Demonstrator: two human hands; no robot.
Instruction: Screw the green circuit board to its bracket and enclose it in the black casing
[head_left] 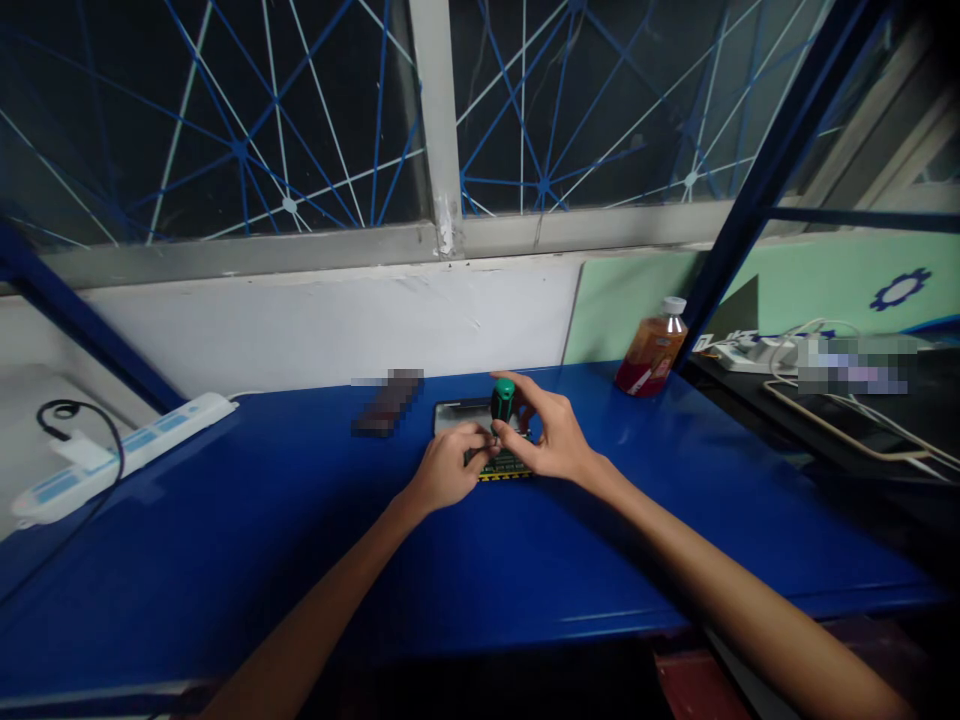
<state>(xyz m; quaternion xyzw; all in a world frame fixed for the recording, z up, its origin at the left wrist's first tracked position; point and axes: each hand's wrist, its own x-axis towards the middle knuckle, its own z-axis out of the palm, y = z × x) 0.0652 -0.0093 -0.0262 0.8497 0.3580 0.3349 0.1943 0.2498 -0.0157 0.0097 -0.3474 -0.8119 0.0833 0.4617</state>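
Near the middle of the blue table, my right hand is closed around a screwdriver with a green and black handle. The screwdriver stands nearly upright, handle end up. My left hand is beside it, fingertips pinched together close to the shaft. What those fingertips hold, if anything, is too small to tell. Beneath both hands lies a small dark case with green and yellow parts along its front. A greyish panel shows at its back. The hands hide much of the case and the screwdriver's tip.
A white power strip with a black cable lies at the left. A blurred dark object rests behind the left hand. A drink bottle stands back right. Cables and a phone-like slab lie on the dark surface at right.
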